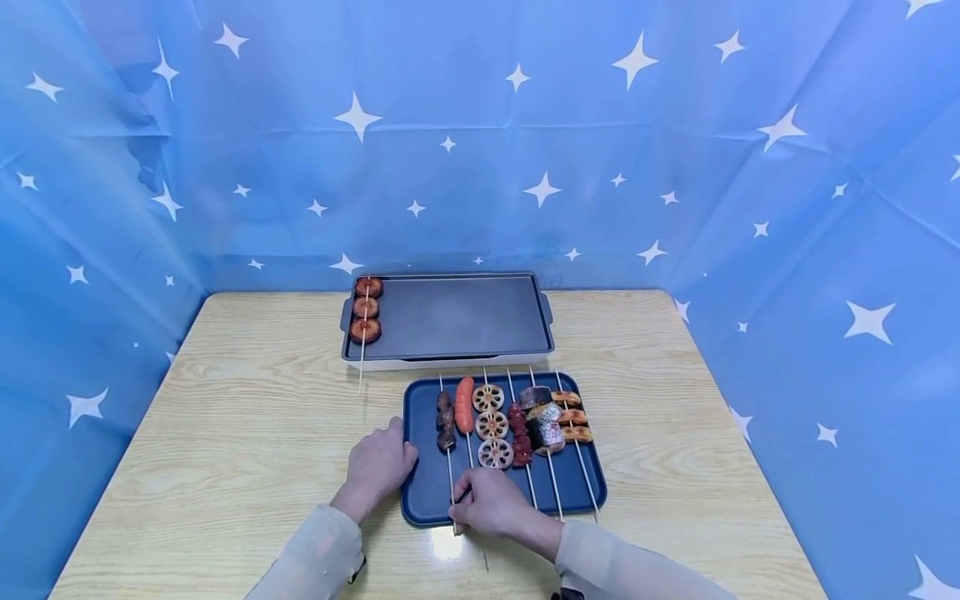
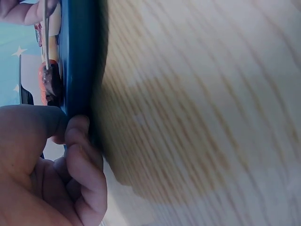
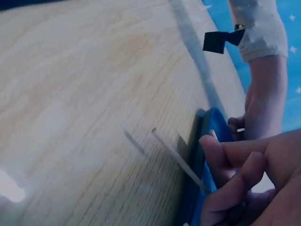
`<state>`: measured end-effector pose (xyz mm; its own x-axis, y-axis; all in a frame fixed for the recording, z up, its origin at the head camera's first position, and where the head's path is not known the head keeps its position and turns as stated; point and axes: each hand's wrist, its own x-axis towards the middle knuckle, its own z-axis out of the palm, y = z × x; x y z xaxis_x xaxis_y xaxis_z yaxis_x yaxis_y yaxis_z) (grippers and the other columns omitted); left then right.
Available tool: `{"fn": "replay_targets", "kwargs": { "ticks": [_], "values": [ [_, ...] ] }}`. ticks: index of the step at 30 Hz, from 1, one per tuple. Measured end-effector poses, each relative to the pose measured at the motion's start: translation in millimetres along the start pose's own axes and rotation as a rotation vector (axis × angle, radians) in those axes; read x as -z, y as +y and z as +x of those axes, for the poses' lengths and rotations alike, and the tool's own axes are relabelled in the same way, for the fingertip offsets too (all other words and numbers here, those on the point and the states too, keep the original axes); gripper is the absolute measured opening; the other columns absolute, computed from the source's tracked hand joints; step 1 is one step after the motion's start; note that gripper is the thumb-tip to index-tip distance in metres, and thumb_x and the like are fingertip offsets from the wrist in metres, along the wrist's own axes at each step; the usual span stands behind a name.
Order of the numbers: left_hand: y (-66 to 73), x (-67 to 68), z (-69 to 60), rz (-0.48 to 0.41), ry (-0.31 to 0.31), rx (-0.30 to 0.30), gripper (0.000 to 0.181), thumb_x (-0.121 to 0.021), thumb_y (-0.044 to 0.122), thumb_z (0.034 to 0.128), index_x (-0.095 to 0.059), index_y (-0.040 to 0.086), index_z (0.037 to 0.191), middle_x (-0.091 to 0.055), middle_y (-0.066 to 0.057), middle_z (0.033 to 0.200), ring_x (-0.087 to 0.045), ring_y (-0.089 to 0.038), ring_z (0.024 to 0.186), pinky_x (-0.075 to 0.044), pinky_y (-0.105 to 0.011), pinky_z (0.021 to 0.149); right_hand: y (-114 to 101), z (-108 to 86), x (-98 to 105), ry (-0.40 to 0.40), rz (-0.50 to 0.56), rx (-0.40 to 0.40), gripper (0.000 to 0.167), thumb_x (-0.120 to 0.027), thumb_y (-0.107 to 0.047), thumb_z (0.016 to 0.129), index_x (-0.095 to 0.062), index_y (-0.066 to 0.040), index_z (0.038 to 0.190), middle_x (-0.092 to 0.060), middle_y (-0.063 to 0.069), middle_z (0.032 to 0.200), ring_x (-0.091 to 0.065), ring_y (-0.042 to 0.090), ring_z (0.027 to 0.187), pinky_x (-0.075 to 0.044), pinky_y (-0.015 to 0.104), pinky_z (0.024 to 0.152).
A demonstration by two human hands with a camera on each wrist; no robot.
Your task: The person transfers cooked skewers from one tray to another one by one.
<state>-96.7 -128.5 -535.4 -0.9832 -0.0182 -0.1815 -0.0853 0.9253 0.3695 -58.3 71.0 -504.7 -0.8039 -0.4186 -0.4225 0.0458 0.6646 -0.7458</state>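
Note:
A dark blue tray (image 1: 423, 492) lies on the table, and my left hand (image 1: 381, 458) grips its left rim. In the left wrist view, the thumb and curled fingers (image 2: 84, 172) meet around that rim. My right hand (image 1: 491, 504) is over the tray's near edge, pinching the lower stick of the dark meat skewer (image 1: 446, 421). Right beside it lies a sausage skewer (image 1: 464, 406), its stick passing under the hand. Further right are a lotus root skewer (image 1: 492, 425), a red meat skewer (image 1: 519, 433), a skewer with silvery-dark pieces (image 1: 545, 425) and one with browned slices (image 1: 572, 417).
Behind the tray stands a flat grill plate (image 1: 457, 317) with raised edges and side handles. A skewer of three round brown slices (image 1: 365, 308) lies along its left end, stick overhanging the front. The wooden table (image 1: 225, 417) backs onto a blue star-patterned curtain (image 1: 450, 183).

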Motion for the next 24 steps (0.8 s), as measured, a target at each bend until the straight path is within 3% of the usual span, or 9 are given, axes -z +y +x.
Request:
{"fn": "replay_targets", "kwargs": {
  "ticks": [8,16,24],
  "values": [
    [1.1,1.5,-0.7,-0.008,-0.004,0.0,0.024,-0.055,0.025,0.0845,-0.055,0.005,0.097,-0.057,-0.011,0.067,-0.053,-0.025,0.055,-0.039,-0.039,0.047,-2.5,2.2,1.9,0.014,-0.157,-0.018,0.014,-0.071,-0.022,0.082,-0.059,-0.019,0.076,-0.061,-0.011,0.059,-0.051,0.007,0.057,-0.036,0.025,0.054],
    [0.8,0.8,-0.7,-0.012,-0.006,0.005,0.024,-0.055,0.025,0.0848,-0.055,0.005,0.098,-0.057,-0.011,0.068,-0.053,-0.025,0.055,-0.039,-0.039,0.047,-3.1,5.8,2.9,-0.006,-0.193,-0.022,0.017,-0.069,-0.022,0.082,-0.06,-0.021,0.068,-0.063,-0.009,0.054,-0.053,0.006,0.057,-0.037,0.025,0.056],
    [1.2,-0.2,-0.4,-0.017,0.003,0.011,0.022,-0.055,0.025,0.0842,-0.055,0.006,0.096,-0.056,-0.01,0.067,-0.051,-0.024,0.053,-0.037,-0.037,0.046,-3.7,2.5,7.8,0.013,-0.209,0.002,0.014,-0.067,-0.024,0.085,-0.062,-0.023,0.072,-0.063,-0.011,0.055,-0.052,0.005,0.058,-0.038,0.025,0.056]
  ]
}}
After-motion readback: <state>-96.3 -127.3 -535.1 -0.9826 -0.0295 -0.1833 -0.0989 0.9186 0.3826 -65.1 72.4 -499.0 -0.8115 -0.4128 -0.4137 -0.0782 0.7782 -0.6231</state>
